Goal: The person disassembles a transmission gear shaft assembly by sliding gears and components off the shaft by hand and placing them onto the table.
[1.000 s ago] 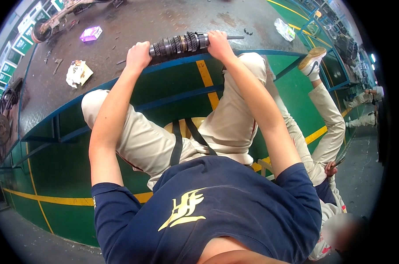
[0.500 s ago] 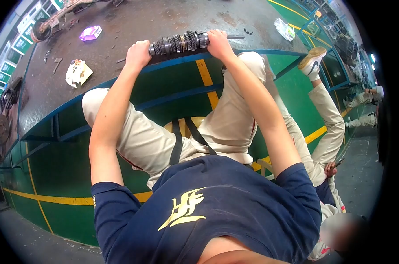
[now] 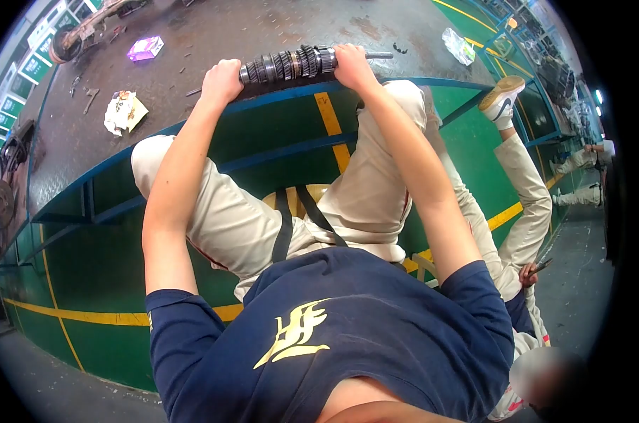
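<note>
A dark metal gear shaft [image 3: 289, 66] with several toothed gears lies sideways along the near edge of the workbench. My left hand [image 3: 222, 81] is closed around its left end, and a thin rod end pokes out past that fist. At the other end, my right hand [image 3: 353, 66] wraps around the shaft beside the last gear. A bare length of shaft sticks out to the right of it. My fingers hide both gripped parts. Whether the gears rest on the bench top or hang just above it, I cannot tell.
The workbench [image 3: 213, 28] carries a purple box [image 3: 145, 48], a crumpled paper wrapper [image 3: 125, 113], a plastic bag [image 3: 458, 46], small dark pieces [image 3: 400, 48] and a metal tool [image 3: 91, 100]. Close on my right sits another person [image 3: 524, 190], holding a dark object.
Both my hands and the gear shaft have shifted very slightly, the right end a little upward in view. The neighbouring person's hand and dark object have moved a little.
</note>
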